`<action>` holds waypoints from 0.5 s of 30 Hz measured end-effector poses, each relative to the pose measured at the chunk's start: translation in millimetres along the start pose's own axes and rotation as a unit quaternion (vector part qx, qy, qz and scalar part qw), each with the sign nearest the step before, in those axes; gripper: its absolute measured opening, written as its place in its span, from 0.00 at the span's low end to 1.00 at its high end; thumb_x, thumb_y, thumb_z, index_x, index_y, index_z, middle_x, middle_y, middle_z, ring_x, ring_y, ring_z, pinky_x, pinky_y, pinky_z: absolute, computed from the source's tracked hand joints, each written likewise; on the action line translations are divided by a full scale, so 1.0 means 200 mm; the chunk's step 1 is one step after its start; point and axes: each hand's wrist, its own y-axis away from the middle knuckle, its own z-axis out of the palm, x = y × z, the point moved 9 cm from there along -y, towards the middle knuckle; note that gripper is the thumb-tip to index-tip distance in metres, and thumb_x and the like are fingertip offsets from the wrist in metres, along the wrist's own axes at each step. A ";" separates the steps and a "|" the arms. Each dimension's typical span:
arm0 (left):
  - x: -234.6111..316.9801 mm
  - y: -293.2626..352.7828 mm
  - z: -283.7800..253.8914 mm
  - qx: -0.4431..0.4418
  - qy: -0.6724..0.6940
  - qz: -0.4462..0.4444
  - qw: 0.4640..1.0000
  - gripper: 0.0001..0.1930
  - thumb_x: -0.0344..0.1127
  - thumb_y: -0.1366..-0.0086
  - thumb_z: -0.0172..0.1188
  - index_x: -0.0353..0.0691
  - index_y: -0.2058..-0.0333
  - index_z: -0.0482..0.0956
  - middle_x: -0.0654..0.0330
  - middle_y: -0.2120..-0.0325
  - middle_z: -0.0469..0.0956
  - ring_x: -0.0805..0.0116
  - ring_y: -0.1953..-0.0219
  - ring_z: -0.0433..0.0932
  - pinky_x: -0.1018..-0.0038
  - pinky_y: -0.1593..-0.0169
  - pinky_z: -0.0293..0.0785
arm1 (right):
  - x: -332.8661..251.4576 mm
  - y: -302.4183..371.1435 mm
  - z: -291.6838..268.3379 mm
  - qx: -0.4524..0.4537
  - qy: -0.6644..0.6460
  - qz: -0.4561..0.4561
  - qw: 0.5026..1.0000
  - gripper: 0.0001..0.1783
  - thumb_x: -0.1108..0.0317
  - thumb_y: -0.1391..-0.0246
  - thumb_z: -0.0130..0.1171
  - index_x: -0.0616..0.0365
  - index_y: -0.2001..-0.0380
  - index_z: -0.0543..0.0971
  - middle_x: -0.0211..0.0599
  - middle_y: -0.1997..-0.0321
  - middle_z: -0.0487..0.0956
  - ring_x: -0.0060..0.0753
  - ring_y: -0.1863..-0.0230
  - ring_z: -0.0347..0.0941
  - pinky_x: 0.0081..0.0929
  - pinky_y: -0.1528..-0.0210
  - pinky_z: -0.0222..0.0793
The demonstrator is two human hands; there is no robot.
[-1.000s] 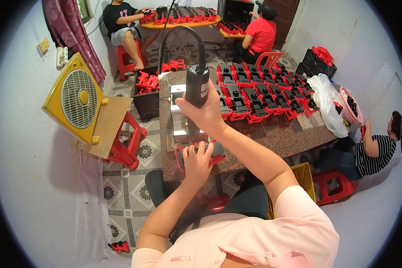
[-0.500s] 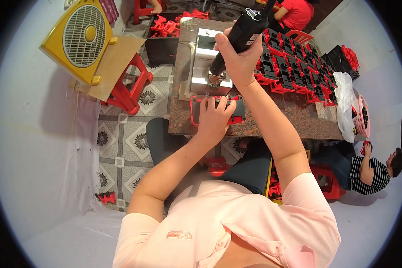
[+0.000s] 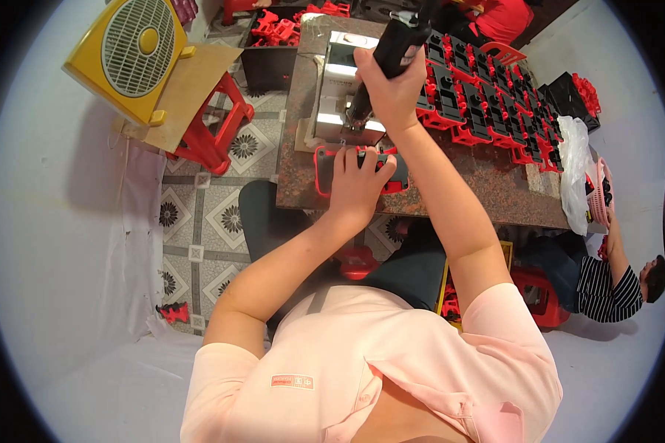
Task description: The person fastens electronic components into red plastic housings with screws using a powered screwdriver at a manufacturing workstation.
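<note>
Red-and-black plastic part point(image 3: 324, 168), oblong and partly covered, is placed at the near edge of a speckled brown desk point(image 3: 443, 184), directly in front of the seated person. Its long axis is set left to right, roughly along that edge. It is held under the left hand point(image 3: 357, 184), whose fingers are parted and laid across its top from the near side; the palm's underside is hidden.

Beyond the part and somewhat to the right, the right hand point(image 3: 393, 87) is raised and closed around a black handheld driver point(image 3: 397, 46). The driver is tilted, its top leaned to the right and away, its lower end brought to the near end of a silver box-shaped machine point(image 3: 338, 96). Whether that end is touching the machine cannot be told. The part is thus positioned on the body's side of the driver's end, almost in line with it, and the left hand is the nearer of the two.

To the right, rows of red-and-black assemblies point(image 3: 488, 100) are spread over the desk, bordered by a clear plastic bag point(image 3: 573, 173) and a pink basket point(image 3: 603, 193). Farther off, a dark bin point(image 3: 267, 70) is filled with red pieces.
</note>
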 end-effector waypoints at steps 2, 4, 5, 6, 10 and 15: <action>-0.01 0.00 0.01 0.006 0.014 0.003 1.000 0.33 0.25 0.53 0.67 0.50 0.46 0.71 0.50 0.49 0.69 0.45 0.50 0.69 0.50 0.39 0.62 | -0.01 -0.04 0.03 -0.016 -0.048 0.062 0.997 0.14 0.72 0.44 0.67 0.59 0.66 0.68 0.29 0.78 0.77 0.18 0.81 0.72 0.20 0.77 0.69; 0.00 0.00 -0.01 -0.008 0.026 0.006 1.000 0.31 0.27 0.52 0.67 0.51 0.46 0.72 0.50 0.49 0.70 0.45 0.50 0.69 0.50 0.39 0.62 | -0.04 -0.06 0.05 -0.019 -0.104 0.118 0.987 0.13 0.71 0.43 0.65 0.61 0.64 0.70 0.32 0.79 0.76 0.22 0.81 0.73 0.22 0.78 0.70; 0.00 0.00 -0.01 -0.019 0.037 0.009 0.999 0.30 0.28 0.52 0.68 0.51 0.47 0.73 0.50 0.48 0.70 0.46 0.50 0.69 0.50 0.39 0.62 | -0.09 -0.05 0.07 -0.024 -0.108 0.120 0.987 0.13 0.71 0.43 0.65 0.61 0.64 0.70 0.32 0.79 0.76 0.22 0.81 0.73 0.22 0.78 0.70; -0.01 -0.01 0.01 -0.019 0.034 0.003 0.999 0.30 0.28 0.52 0.68 0.51 0.47 0.73 0.50 0.48 0.70 0.46 0.50 0.69 0.50 0.39 0.62 | -0.15 -0.05 0.08 -0.019 -0.132 0.113 0.985 0.13 0.72 0.43 0.65 0.62 0.62 0.70 0.32 0.79 0.76 0.23 0.81 0.74 0.22 0.78 0.70; -0.01 0.01 0.03 0.011 0.027 0.016 0.999 0.29 0.32 0.51 0.70 0.51 0.47 0.74 0.52 0.50 0.71 0.47 0.50 0.69 0.51 0.39 0.62 | -0.31 0.04 0.16 -0.050 -0.143 0.070 0.986 0.16 0.75 0.42 0.62 0.65 0.55 0.68 0.33 0.78 0.77 0.26 0.80 0.75 0.24 0.73 0.71; 0.00 0.01 0.04 0.004 0.023 0.014 1.000 0.27 0.34 0.50 0.69 0.50 0.48 0.76 0.53 0.51 0.71 0.47 0.50 0.69 0.50 0.38 0.62 | -0.32 0.11 0.21 -0.084 -0.117 0.017 0.989 0.19 0.76 0.42 0.62 0.65 0.53 0.65 0.35 0.74 0.79 0.24 0.78 0.76 0.23 0.70 0.73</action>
